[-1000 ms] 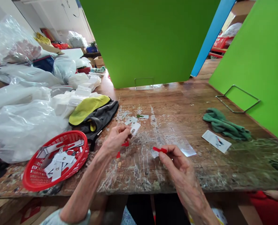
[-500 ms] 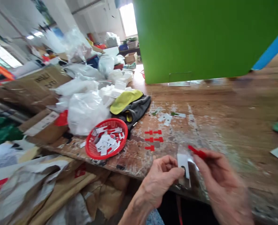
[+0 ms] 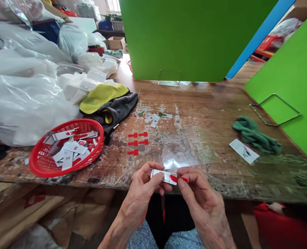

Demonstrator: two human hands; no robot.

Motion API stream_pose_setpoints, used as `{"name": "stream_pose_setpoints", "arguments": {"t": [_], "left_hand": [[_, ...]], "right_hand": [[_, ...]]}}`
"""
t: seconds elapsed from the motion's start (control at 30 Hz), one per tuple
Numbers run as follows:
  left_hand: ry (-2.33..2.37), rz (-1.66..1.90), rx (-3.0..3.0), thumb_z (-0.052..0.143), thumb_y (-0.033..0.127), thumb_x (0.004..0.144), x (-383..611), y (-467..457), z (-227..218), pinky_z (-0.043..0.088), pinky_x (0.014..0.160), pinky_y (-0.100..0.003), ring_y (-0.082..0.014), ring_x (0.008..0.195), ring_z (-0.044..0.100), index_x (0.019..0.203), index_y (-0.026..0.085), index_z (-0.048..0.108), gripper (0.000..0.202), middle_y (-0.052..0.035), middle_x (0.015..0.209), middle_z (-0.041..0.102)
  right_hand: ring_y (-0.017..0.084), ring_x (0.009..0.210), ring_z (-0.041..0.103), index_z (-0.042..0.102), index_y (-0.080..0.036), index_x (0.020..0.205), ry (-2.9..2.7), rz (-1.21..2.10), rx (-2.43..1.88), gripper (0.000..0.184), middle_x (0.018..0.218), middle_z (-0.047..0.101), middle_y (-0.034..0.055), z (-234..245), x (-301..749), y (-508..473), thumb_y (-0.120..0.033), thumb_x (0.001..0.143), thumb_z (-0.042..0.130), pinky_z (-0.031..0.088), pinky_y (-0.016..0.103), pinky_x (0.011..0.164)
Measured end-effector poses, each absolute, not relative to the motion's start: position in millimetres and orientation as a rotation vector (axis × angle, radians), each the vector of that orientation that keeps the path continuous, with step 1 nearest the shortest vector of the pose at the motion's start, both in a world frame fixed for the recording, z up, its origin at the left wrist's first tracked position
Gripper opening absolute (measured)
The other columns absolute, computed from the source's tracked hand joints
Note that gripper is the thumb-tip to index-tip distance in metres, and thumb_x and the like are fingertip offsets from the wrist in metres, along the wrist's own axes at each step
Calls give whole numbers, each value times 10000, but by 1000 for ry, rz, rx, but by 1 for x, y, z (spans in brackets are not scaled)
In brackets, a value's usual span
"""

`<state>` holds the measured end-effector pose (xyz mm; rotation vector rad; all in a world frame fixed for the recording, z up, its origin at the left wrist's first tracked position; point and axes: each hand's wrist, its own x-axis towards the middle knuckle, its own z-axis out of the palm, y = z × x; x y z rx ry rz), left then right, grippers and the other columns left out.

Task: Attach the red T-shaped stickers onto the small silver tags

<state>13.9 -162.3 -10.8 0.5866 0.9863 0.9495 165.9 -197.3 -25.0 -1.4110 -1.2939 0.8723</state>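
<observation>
My left hand [image 3: 144, 185] pinches one end of a small white card [image 3: 161, 175] at the near edge of the wooden table [image 3: 210, 114]. My right hand [image 3: 196, 192] pinches a small red plastic piece [image 3: 176, 178] against the card's other end. Several more red pieces [image 3: 137, 142] lie in rows on the table just beyond my hands. A clear plastic sheet [image 3: 180, 152] lies flat behind the card.
A red basket [image 3: 65, 169] of white and red cards sits at the left front. Plastic bags [image 3: 21, 103], a yellow and grey cloth [image 3: 109, 102], green boards [image 3: 189, 38], a green rag [image 3: 256, 136], a white slip [image 3: 244, 151] and a wire stand [image 3: 275, 109] surround the work area.
Both hands came together at the table's near edge, bringing the red piece onto the white card. The view swung back from the left to face the table.
</observation>
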Motion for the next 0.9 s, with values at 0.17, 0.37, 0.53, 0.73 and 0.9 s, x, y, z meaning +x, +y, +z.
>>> {"name": "stream_pose_setpoints", "arguments": {"t": [0.17, 0.37, 0.53, 0.73, 0.9], "left_hand": [[1075, 958, 731, 734, 277, 780, 15, -165, -11, 418, 588, -196, -88, 581, 583, 934, 170, 612, 223, 45, 609, 647], [1038, 930, 761, 681, 218, 763, 12, -166, -7, 438, 621, -196, -86, 602, 586, 933, 172, 610, 190, 46, 625, 655], [1046, 932, 736, 680, 210, 751, 13, -167, -9, 425, 597, -192, -82, 591, 577, 925, 172, 620, 188, 49, 623, 649], [1074, 888, 750, 681, 233, 753, 13, -167, -12, 386, 535, -198, -88, 552, 523, 935, 183, 632, 195, 38, 601, 649], [1075, 882, 736, 684, 247, 736, 11, -166, -11, 387, 522, -201, -91, 542, 520, 925, 179, 635, 207, 29, 604, 655]], "right_hand": [[215, 1009, 640, 637, -237, 843, -1330, 797, -1453, 135, 1053, 616, 66, -24, 164, -204, -305, 954, 600, 525, 346, 863], [207, 1024, 634, 621, -248, 858, -1388, 828, -1473, 117, 1106, 591, 56, -23, 164, -205, -284, 964, 585, 494, 365, 889], [202, 1017, 627, 605, -255, 851, -1372, 820, -1478, 107, 1067, 593, 36, -21, 159, -203, -251, 955, 581, 481, 362, 866], [198, 1009, 626, 591, -253, 860, -1389, 864, -1459, 107, 1049, 585, 31, -23, 157, -203, -234, 964, 570, 471, 382, 892], [185, 1011, 616, 585, -255, 865, -1376, 868, -1456, 109, 1045, 578, 20, -25, 156, -204, -227, 969, 568, 475, 355, 870]]}}
